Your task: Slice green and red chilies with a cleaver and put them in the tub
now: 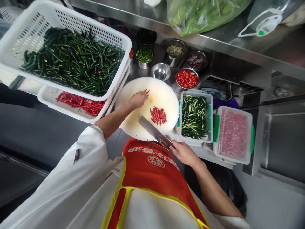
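On a round white cutting board [128, 86], my left hand [138, 99] has its fingers curled over a few red chilies [146, 92], whose tips stick out past the fingertips. My right hand [183, 152] is closed round the handle of a kitchen knife [154, 131]. The broad blade slants over the near edge of the board and points up to the left. Between the blade and the board's right side lies a loose pile of red chilies [158, 115], laid roughly side by side.
Left stands a white basket of green chilies [73, 60], stacked over one holding red chilies [81, 103]. Behind the board are an empty metal bowl [161, 72] and a pot of chopped red chilies [187, 78]. Right are a tub of split green chilies [194, 116] and a lidded tub [233, 133].
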Available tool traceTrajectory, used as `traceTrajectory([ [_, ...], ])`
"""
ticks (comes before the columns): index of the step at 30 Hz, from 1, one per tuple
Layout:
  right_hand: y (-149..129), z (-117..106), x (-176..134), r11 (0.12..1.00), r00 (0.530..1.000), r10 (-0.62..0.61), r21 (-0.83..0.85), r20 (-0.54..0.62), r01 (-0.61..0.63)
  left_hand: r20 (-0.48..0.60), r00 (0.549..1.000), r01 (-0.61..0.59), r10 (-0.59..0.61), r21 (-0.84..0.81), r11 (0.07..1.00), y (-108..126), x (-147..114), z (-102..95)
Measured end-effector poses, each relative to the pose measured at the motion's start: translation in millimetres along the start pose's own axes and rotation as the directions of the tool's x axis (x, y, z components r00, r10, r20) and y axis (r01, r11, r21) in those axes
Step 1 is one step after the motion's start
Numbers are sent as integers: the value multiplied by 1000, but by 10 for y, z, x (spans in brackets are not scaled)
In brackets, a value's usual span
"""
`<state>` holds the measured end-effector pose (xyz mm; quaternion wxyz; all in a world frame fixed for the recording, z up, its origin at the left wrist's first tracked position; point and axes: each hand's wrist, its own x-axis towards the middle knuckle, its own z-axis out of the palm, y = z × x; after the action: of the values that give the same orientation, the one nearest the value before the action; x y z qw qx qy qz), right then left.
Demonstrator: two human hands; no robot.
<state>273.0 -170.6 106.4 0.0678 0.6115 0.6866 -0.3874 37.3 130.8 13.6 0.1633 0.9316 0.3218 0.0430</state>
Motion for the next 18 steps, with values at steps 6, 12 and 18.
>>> traceTrajectory([
  [6,107,26,95,990,986,139,32,-90,-136,89,994,-73,70,38,997,142,-416,-31],
  [12,30,-79,195,990,986,141,15,-95,-140,24,982,-184,186,-58,981,590,-1059,199],
  [18,-137,-232,176,998,999,51,-42,8,-51,-140,976,-190,168,-159,969,712,-1279,419],
])
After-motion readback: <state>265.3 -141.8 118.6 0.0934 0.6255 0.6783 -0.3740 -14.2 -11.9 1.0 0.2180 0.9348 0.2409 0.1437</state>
